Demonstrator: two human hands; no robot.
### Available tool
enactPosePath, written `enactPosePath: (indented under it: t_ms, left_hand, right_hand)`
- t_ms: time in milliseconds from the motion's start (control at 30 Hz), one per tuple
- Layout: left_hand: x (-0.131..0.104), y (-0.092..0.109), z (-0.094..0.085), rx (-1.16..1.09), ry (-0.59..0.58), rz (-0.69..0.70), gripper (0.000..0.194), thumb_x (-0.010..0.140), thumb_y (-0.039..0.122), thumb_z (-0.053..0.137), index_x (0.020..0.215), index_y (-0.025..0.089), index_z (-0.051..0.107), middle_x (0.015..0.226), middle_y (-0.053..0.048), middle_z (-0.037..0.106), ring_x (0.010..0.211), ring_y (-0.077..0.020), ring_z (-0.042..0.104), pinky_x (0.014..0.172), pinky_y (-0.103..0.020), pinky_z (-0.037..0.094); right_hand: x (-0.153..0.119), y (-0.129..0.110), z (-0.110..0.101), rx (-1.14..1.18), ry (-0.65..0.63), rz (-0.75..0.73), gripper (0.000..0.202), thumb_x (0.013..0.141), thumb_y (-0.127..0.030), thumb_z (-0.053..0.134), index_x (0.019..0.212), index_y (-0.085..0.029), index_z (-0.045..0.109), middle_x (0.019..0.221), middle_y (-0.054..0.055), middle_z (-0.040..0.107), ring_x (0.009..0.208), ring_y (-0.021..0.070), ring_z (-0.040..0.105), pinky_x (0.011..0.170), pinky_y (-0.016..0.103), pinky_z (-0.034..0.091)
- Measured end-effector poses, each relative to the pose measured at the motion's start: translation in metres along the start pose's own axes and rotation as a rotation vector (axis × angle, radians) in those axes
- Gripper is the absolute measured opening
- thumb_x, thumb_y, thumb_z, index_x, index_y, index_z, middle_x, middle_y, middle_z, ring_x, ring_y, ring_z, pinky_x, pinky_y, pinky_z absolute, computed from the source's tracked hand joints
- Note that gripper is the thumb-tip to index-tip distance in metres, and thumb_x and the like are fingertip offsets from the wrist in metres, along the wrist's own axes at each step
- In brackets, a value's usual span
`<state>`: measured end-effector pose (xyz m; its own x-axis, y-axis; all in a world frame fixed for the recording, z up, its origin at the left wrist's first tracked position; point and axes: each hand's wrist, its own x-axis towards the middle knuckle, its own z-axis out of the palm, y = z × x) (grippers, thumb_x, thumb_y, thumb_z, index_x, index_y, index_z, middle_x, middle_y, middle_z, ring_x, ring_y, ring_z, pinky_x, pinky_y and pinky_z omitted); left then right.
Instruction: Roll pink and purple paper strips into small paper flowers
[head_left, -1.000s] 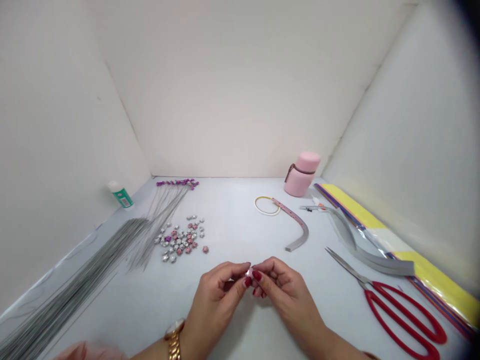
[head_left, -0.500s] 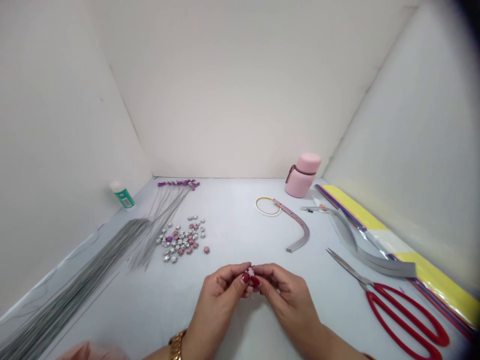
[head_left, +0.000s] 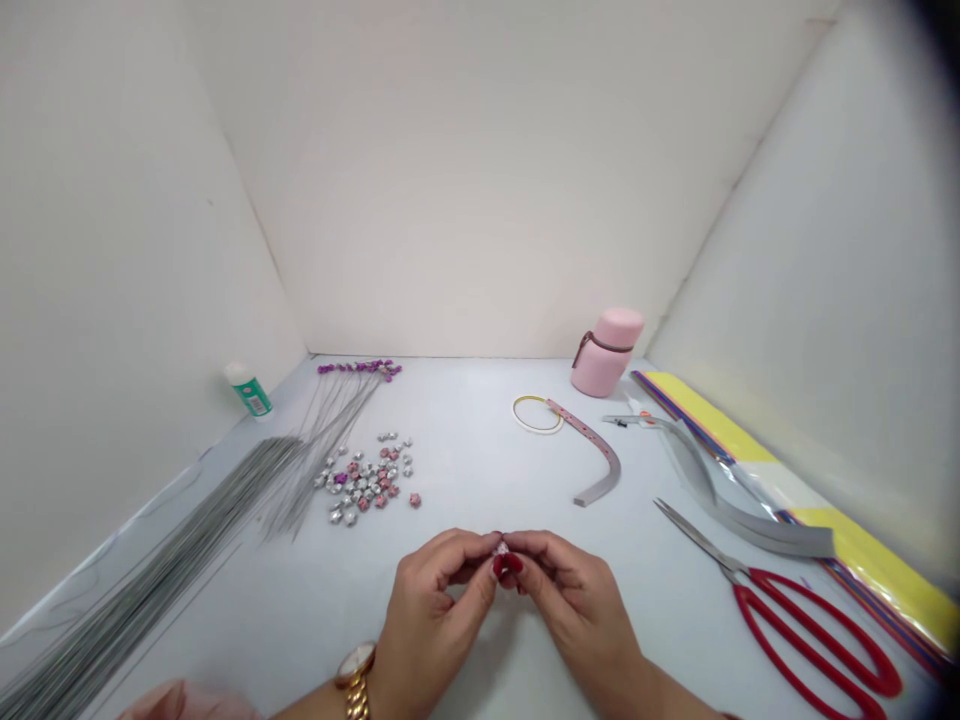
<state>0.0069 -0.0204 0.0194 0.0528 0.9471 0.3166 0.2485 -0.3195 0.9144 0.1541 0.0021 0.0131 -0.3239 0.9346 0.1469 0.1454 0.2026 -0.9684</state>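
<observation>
A small pinkish-silver paper star [head_left: 502, 548] is pinched between the fingertips of both hands, low in the middle of the head view. My left hand [head_left: 448, 590] is closed on its left side, a gold watch [head_left: 356, 665] at the wrist. From the right, my right hand [head_left: 570, 590] grips it too, the thumbs meeting at the near side. Fingers cover most of the star. To the left lies a loose group of small folded stars [head_left: 367, 485], silver, pink and one purple.
Grey wires [head_left: 172, 560] lie at left, some tipped with purple stars [head_left: 360, 368]. Behind them stands a glue stick [head_left: 249, 390]. A tape ring [head_left: 538, 430], paper strips [head_left: 600, 490], a pink flask [head_left: 606, 355], red-handled scissors [head_left: 780, 610] and yellow sheet packs [head_left: 885, 580] are at right.
My left wrist has rolled so the watch face shows. Both thumbs have shifted closer together on the star, which stays pinched in nearly the same place.
</observation>
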Motion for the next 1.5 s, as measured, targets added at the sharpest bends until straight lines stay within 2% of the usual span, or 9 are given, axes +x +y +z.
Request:
enactPosePath:
  t_ms: [367, 567, 667, 800, 1033, 1133, 1233, 1333, 1500]
  left_hand:
    - [0.001, -0.006, 0.0, 0.224, 0.043, 0.126, 0.011, 0.074, 0.01, 0.054, 0.078, 0.016, 0.062, 0.067, -0.003, 0.065, 0.06, -0.012, 0.06, 0.057, -0.02, 0.049]
    - [0.003, -0.007, 0.001, 0.404, 0.052, 0.175, 0.01, 0.072, 0.011, 0.052, 0.069, 0.015, 0.06, 0.064, -0.004, 0.064, 0.058, -0.0137, 0.058, 0.057, -0.023, 0.046]
    - [0.003, -0.007, 0.002, 0.393, 0.061, 0.177, 0.011, 0.073, 0.01, 0.051, 0.073, 0.016, 0.06, 0.067, -0.004, 0.064, 0.062, -0.0144, 0.059, 0.06, -0.024, 0.046]
    - [0.002, -0.007, 0.0, 0.305, 0.05, 0.157, 0.016, 0.076, 0.011, 0.051, 0.088, 0.018, 0.059, 0.079, -0.004, 0.065, 0.071, -0.0144, 0.06, 0.067, -0.023, 0.047]
    - [0.004, -0.011, -0.003, 0.452, 0.024, 0.268, 0.008, 0.075, 0.011, 0.051, 0.076, 0.016, 0.057, 0.073, -0.005, 0.064, 0.069, -0.0152, 0.059, 0.067, -0.025, 0.046]
    - [0.004, -0.012, -0.001, 0.396, 0.047, 0.206, 0.009, 0.075, 0.011, 0.051, 0.074, 0.016, 0.058, 0.072, -0.005, 0.064, 0.068, -0.015, 0.059, 0.066, -0.025, 0.046]
    - [0.004, -0.01, 0.0, 0.159, 0.044, 0.039, 0.008, 0.077, 0.014, 0.051, 0.078, 0.016, 0.058, 0.074, -0.004, 0.063, 0.069, -0.0143, 0.06, 0.064, -0.023, 0.048]
    - [0.005, -0.006, -0.002, -0.065, -0.015, -0.089, 0.01, 0.08, 0.018, 0.05, 0.082, 0.015, 0.058, 0.078, -0.005, 0.063, 0.072, -0.0147, 0.06, 0.067, -0.024, 0.049]
    - [0.006, -0.005, -0.004, -0.122, -0.062, -0.098, 0.015, 0.082, 0.022, 0.05, 0.084, 0.015, 0.062, 0.081, -0.006, 0.063, 0.075, -0.0155, 0.06, 0.069, -0.025, 0.048]
  right_hand:
    - [-0.001, 0.0, 0.002, -0.024, -0.023, -0.013, 0.015, 0.082, -0.025, 0.048, 0.089, -0.017, 0.06, 0.076, 0.006, 0.064, 0.069, 0.0168, 0.061, 0.062, 0.026, 0.049]
    - [-0.003, 0.001, 0.006, -0.191, 0.016, -0.11, 0.016, 0.083, -0.02, 0.045, 0.09, -0.019, 0.059, 0.076, 0.005, 0.064, 0.071, 0.0165, 0.06, 0.065, 0.025, 0.047]
    - [-0.003, 0.001, 0.007, -0.242, 0.033, -0.149, 0.016, 0.083, -0.019, 0.044, 0.09, -0.02, 0.058, 0.077, 0.005, 0.063, 0.071, 0.0171, 0.06, 0.065, 0.026, 0.047]
    - [-0.001, 0.0, 0.005, -0.238, 0.053, -0.134, 0.014, 0.083, -0.02, 0.044, 0.089, -0.019, 0.057, 0.078, 0.005, 0.063, 0.072, 0.0169, 0.06, 0.065, 0.025, 0.047]
    - [-0.002, 0.002, 0.007, -0.321, 0.06, -0.192, 0.017, 0.084, -0.018, 0.042, 0.091, -0.019, 0.057, 0.079, 0.005, 0.064, 0.073, 0.0169, 0.06, 0.066, 0.025, 0.046]
    - [-0.002, 0.002, 0.009, -0.321, 0.073, -0.192, 0.017, 0.084, -0.018, 0.042, 0.09, -0.019, 0.058, 0.081, 0.006, 0.064, 0.074, 0.018, 0.06, 0.067, 0.027, 0.046]
    - [-0.001, 0.002, 0.008, -0.205, 0.048, -0.126, 0.017, 0.085, -0.021, 0.042, 0.094, -0.019, 0.057, 0.081, 0.006, 0.064, 0.073, 0.0173, 0.061, 0.067, 0.026, 0.048]
    - [-0.001, 0.002, 0.005, -0.081, 0.013, -0.088, 0.021, 0.085, -0.023, 0.043, 0.103, -0.019, 0.054, 0.086, 0.006, 0.063, 0.072, 0.0158, 0.061, 0.066, 0.026, 0.049]
    - [0.0, 0.002, 0.001, -0.051, 0.001, -0.107, 0.019, 0.083, -0.022, 0.048, 0.097, -0.019, 0.061, 0.074, 0.004, 0.061, 0.067, 0.0152, 0.059, 0.063, 0.026, 0.048]
